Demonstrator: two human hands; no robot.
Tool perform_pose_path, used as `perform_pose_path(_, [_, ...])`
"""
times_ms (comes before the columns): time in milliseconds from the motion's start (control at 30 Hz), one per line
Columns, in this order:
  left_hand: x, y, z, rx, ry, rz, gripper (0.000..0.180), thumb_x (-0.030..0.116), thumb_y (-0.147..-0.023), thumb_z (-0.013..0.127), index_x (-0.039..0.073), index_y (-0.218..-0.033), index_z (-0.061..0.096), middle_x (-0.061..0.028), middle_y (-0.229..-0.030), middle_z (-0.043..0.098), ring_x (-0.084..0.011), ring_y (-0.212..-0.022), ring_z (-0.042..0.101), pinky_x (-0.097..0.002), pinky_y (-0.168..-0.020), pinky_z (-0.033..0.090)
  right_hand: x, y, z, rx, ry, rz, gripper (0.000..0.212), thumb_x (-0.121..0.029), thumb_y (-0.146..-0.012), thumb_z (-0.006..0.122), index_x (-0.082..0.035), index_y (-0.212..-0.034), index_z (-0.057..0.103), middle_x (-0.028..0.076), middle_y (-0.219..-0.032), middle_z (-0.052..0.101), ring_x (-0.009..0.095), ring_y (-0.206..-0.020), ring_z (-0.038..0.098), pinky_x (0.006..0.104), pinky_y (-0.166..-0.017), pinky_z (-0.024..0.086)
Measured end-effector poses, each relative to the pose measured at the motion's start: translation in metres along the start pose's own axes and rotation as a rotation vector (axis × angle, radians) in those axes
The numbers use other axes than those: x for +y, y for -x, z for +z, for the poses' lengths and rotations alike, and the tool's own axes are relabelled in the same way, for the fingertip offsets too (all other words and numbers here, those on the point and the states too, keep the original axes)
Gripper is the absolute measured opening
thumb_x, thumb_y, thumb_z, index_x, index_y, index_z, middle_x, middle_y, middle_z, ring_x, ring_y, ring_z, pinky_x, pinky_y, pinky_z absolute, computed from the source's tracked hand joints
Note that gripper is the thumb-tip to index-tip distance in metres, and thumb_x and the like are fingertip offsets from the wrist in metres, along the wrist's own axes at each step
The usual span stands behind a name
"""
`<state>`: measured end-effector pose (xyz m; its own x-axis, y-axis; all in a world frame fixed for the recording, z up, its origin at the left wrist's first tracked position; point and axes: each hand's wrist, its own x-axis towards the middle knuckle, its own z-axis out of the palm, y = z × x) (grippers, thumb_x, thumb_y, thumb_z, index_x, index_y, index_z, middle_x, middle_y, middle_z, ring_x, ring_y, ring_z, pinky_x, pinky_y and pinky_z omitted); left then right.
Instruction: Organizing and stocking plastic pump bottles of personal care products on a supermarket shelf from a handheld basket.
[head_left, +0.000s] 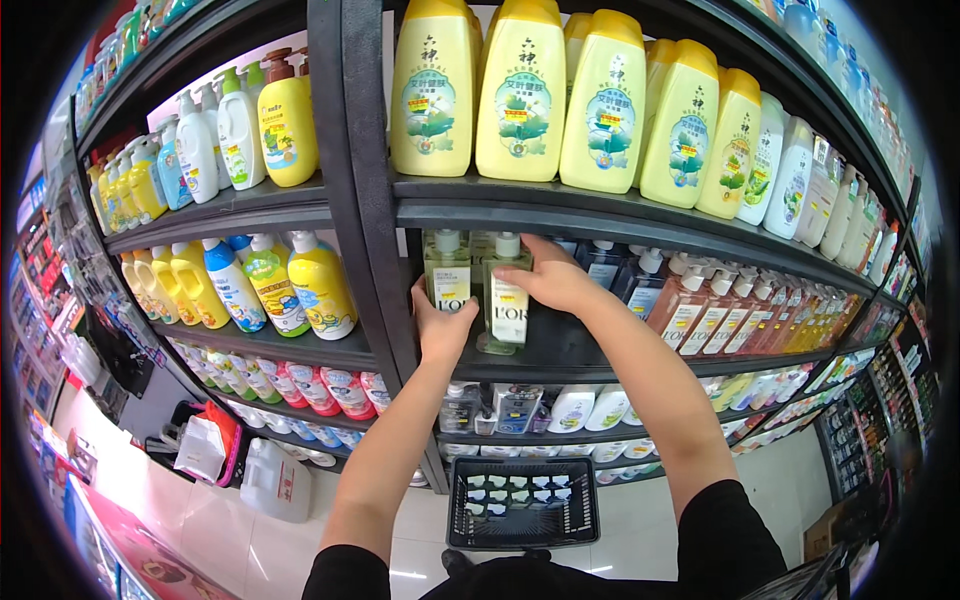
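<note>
Left hand (pixel 443 326) grips one upright bottle (pixel 449 272) from the left. Right hand (pixel 552 278) clasps a second bottle (pixel 509 312), just beside it, from the right.

From my remote feed I read the shelf post (pixel 368 150) as matt black, likely painted metal. Right of it: green pump bottles (pixel 509 305), clear glossy plastic, smooth labels. Upper right: yellow bottles (pixel 515 105), smooth plastic, soft sheen. Below right: basket (pixel 523 540), black plastic; sleeve (pixel 725 540), matt cloth. Below: floor (pixel 375 470), glossy tile.
</note>
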<state>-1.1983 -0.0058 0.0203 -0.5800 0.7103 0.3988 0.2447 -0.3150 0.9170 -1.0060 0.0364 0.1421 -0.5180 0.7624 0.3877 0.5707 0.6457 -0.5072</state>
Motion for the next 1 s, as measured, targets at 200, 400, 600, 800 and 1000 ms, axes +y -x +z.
perform_pose_path(200, [0.028,0.041,0.013,-0.324,0.076,0.007,0.093,0.022,-0.071,0.090,-0.005,-0.143,0.038,-0.0223,-0.135,0.058,-0.0287,-0.124,0.061,-0.0391,-0.105,0.050,0.018,0.059,-0.049,-0.067,-0.216,0.015,0.081,-0.043,-0.094,0.076,0.006,-0.151,0.045,0.025,-0.128,0.070,0.037,-0.119,0.068,0.0396,-0.100,0.051])
perform_pose_path(400, [0.023,0.051,0.034,-0.452,0.131,-0.026,0.094,0.019,-0.074,0.095,-0.004,-0.143,0.036,-0.0195,-0.135,0.059,-0.0244,-0.124,0.060,-0.0371,-0.105,0.050,0.054,0.077,-0.053,0.031,-0.228,0.049,0.082,-0.031,-0.095,0.078,0.012,-0.152,0.038,0.022,-0.136,0.064,0.022,-0.123,0.062,0.0334,-0.103,0.050])
perform_pose_path(600, [0.010,0.038,0.036,-0.589,0.362,-0.119,0.082,0.019,-0.083,0.090,-0.002,-0.143,0.039,-0.0153,-0.132,0.062,-0.0219,-0.123,0.060,-0.0377,-0.105,0.050,0.064,0.084,-0.004,0.206,-0.685,-0.041,0.084,-0.021,-0.092,0.080,0.003,-0.157,0.033,0.019,-0.142,0.059,0.026,-0.128,0.059,0.0372,-0.107,0.048])
perform_pose_path(800, [0.015,0.038,0.038,-0.699,0.343,-0.114,0.077,0.021,-0.087,0.087,0.000,-0.145,0.041,-0.0130,-0.135,0.061,-0.0206,-0.126,0.059,-0.0378,-0.108,0.048,0.101,0.103,0.050,0.134,-0.872,0.142,0.065,-0.026,-0.096,0.078,0.003,-0.144,0.044,0.017,-0.134,0.063,0.022,-0.123,0.060,0.0359,-0.106,0.048])
perform_pose_path(1000, [0.018,0.043,0.035,-0.699,0.320,-0.099,0.080,0.021,-0.090,0.084,-0.001,-0.150,0.037,-0.0139,-0.141,0.057,-0.0208,-0.132,0.054,-0.0385,-0.112,0.044,0.105,0.101,0.051,0.097,-0.861,0.143,0.064,-0.030,-0.098,0.076,0.002,-0.144,0.045,0.016,-0.133,0.063,0.022,-0.123,0.060,0.0359,-0.106,0.047])
